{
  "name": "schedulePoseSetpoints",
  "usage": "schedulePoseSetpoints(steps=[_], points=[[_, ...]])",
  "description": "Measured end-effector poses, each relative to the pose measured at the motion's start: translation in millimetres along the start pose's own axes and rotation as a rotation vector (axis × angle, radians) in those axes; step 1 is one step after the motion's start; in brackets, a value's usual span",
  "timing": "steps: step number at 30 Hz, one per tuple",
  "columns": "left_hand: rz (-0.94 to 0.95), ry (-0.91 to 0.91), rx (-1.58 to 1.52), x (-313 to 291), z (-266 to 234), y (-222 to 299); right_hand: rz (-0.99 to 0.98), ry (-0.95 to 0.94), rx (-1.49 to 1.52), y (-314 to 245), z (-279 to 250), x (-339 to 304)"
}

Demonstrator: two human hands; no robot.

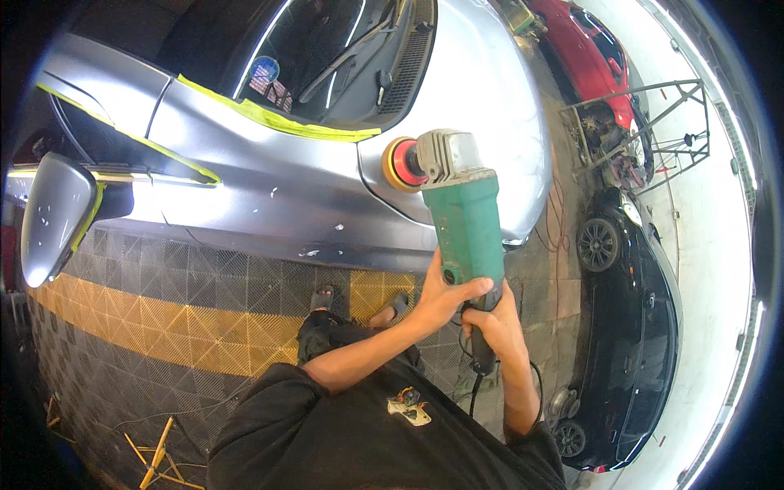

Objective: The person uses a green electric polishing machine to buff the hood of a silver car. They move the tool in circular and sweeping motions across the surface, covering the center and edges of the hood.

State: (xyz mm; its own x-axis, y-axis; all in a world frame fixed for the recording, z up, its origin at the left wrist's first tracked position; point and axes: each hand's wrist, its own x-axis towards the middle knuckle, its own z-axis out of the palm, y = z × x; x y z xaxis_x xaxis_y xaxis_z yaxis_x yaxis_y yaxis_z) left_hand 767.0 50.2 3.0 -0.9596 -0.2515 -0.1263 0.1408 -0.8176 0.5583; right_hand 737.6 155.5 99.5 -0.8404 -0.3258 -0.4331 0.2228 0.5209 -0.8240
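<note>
Both hands hold a green and grey angle polisher (465,216), its body pointing away from me. My left hand (445,296) wraps round the lower part of the green body, thumb across it. Just below, my right hand (495,323) is closed round the rear handle, where a black cord leaves it. The polisher's round red and yellow pad (402,165) faces left, by the seam between the hood and front fender of a silver-grey car (278,196). Whether the pad touches the paint, I cannot tell. Small white spots dot the fender.
Yellow-green masking tape (278,120) edges the windshield and side window. The side mirror (59,216) juts out at left. A yellow folding stand (155,453) is on the tiled floor (204,327). To the right are a black car (625,327), a red car (584,57) and a metal frame (641,122).
</note>
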Motion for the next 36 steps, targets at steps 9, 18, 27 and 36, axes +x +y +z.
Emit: schedulePoseSetpoints(steps=[9, 18, 27, 36], points=[[0.064, 0.044, -0.053, -1, 1, 11, 0.013, -0.071, -0.034, -9, 2, 8], [0.106, 0.038, 0.091, -22, 4, -38, 0.001, -0.011, 0.026, 41, -19, -12], [-0.130, -0.167, 0.113, 22, 22, -64, 0.078, 0.220, 0.300, 61, -23, -12], [-0.193, -0.125, 0.115, 26, 10, -19, -0.006, 0.184, 0.196, 33, 0, -8]])
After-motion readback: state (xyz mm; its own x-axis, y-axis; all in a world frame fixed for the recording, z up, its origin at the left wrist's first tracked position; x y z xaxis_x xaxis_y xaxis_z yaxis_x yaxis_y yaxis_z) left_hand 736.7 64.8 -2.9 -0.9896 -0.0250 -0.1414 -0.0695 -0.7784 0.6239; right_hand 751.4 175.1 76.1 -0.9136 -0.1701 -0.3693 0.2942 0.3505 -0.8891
